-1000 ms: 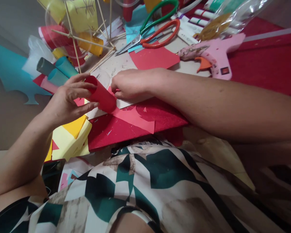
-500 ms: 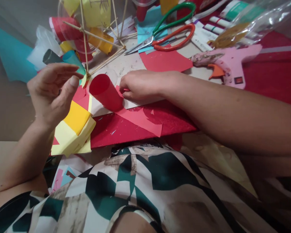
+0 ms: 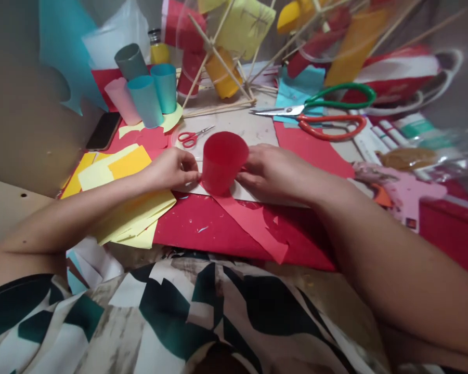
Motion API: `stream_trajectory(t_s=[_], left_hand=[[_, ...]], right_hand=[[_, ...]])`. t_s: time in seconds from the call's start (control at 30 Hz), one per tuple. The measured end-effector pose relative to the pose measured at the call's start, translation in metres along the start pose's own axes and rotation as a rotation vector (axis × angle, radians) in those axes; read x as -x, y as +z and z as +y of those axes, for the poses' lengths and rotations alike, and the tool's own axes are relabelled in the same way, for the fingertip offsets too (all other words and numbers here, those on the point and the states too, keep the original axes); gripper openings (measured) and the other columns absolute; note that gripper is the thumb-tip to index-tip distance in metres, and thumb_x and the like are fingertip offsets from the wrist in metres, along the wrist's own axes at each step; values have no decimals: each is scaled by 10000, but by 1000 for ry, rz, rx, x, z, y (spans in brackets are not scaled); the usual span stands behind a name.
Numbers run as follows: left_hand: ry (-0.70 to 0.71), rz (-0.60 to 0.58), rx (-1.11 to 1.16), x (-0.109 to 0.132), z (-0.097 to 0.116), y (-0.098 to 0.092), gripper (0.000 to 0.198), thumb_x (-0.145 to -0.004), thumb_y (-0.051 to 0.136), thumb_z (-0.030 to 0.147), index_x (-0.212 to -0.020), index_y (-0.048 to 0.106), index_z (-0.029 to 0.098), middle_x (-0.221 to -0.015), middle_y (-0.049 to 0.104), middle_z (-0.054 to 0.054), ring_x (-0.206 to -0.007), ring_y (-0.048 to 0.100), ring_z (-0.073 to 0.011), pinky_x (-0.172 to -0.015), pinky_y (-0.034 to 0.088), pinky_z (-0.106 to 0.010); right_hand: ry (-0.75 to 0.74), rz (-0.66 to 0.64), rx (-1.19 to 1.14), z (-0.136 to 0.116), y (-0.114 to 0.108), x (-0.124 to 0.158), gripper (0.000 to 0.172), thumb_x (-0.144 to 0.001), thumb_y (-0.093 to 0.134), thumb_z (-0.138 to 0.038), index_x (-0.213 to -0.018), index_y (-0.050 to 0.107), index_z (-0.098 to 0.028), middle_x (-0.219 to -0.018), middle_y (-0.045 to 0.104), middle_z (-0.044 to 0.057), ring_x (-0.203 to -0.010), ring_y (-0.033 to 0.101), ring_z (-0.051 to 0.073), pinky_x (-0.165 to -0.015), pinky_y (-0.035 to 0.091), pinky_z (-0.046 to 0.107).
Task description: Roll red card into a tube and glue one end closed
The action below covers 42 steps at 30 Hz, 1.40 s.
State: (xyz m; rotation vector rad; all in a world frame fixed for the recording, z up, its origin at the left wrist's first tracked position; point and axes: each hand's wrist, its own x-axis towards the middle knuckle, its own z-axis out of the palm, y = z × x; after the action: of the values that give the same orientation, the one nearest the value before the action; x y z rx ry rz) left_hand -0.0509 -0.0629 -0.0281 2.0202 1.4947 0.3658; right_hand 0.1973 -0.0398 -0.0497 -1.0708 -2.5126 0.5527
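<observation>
A red paper tube [image 3: 223, 163] stands upright, its open top towards me. Under its base runs a red paper scrap [image 3: 253, 223] with a ragged edge. My left hand [image 3: 173, 169] is at the tube's lower left, fingers curled and thumb and fingertips closed at its base. From the right, my right hand [image 3: 271, 171] grips the tube's side, with its fingertips partly hidden behind it. Small red-handled scissors [image 3: 193, 137] lie just beyond the tube. Pink [image 3: 121, 98] and blue paper tubes [image 3: 145, 101] stand at the back left.
Large scissors [image 3: 315, 111] with green and orange handles lie at the back right, near a pink glue gun [image 3: 405, 195] and markers [image 3: 386, 135]. A wooden stick frame [image 3: 218, 54] rises behind. Yellow paper sheets [image 3: 136, 223] lie left, with a phone [image 3: 103, 131] beyond.
My left hand has come down from the air to the tube's base. My right hand has closed in on the tube's right side. The view has shifted left, and the tube stands more upright.
</observation>
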Motion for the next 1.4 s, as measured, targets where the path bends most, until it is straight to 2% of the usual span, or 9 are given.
stream_trajectory(t_s=[0.1, 0.2, 0.37, 0.53, 0.7, 0.97, 1.1, 1.2, 1.4], left_hand=[[33, -25, -18, 0, -1, 2, 108, -790, 659, 220, -796, 722, 132, -648, 660, -3, -577, 535, -95, -560, 367, -234], [49, -18, -48, 0, -7, 6, 79, -786, 642, 181, -790, 714, 149, -650, 669, 1, -564, 534, -94, -556, 343, -242], [108, 4, -102, 2, -18, 11, 104, -801, 622, 159, -832, 721, 168, -699, 684, -17, -614, 548, -122, -565, 322, -266], [160, 14, -118, 2, -25, 15, 103, -825, 589, 173, -802, 690, 176, -776, 696, -37, -690, 575, -154, -546, 277, -280], [168, -25, -125, 2, -25, 14, 92, -823, 572, 160, -808, 662, 172, -855, 717, -46, -769, 611, -178, -554, 275, -295], [178, 11, -105, 0, -29, 18, 166, -846, 561, 199, -896, 716, 166, -887, 747, -68, -805, 659, -212, -571, 317, -298], [139, 104, 46, 1, -29, 18, 283, -859, 573, 193, -1089, 732, 154, -830, 754, -53, -736, 668, -189, -613, 416, -289], [59, 135, 307, 3, -24, 15, 337, -854, 585, 158, -1167, 705, 118, -765, 742, -29, -676, 664, -158, -624, 467, -273], [-134, -50, 715, 5, -14, 10, 371, -896, 562, 190, -1246, 640, 96, -670, 682, 3, -517, 576, -110, -474, 399, -239]], right_hand=[[47, -29, 162, -4, 1, -1, 163, -904, 559, -285, -941, 698, -207, -1035, 718, 117, -957, 630, 273, -780, 456, 383], [131, 0, 172, -4, 3, -1, 128, -893, 578, -316, -914, 661, -221, -1014, 703, 108, -902, 631, 259, -743, 458, 368], [273, 37, 135, -8, 5, -2, 134, -827, 590, -319, -739, 527, -240, -826, 641, 72, -746, 589, 226, -647, 425, 349], [332, 30, 139, -7, 8, -1, 127, -782, 571, -338, -737, 477, -264, -741, 593, 51, -650, 512, 218, -597, 406, 375], [458, -18, 113, -3, 9, 0, 258, -708, 614, -385, -617, 413, -252, -593, 428, 20, -585, 392, 186, -569, 383, 371], [542, -14, -54, -8, 2, -1, 262, -604, 711, -364, -600, 475, -249, -589, 480, 34, -611, 459, 218, -579, 410, 409], [595, -20, -256, -16, -3, -5, 181, -711, 677, -399, -790, 614, -249, -788, 660, 76, -703, 604, 244, -604, 479, 384], [613, -21, -367, -19, -3, -7, 245, -783, 646, -478, -778, 620, -235, -775, 653, 58, -668, 598, 198, -583, 476, 331], [567, -30, -489, -16, 3, -8, 283, -803, 726, -474, -770, 638, -207, -703, 628, 8, -631, 553, 128, -597, 437, 269]])
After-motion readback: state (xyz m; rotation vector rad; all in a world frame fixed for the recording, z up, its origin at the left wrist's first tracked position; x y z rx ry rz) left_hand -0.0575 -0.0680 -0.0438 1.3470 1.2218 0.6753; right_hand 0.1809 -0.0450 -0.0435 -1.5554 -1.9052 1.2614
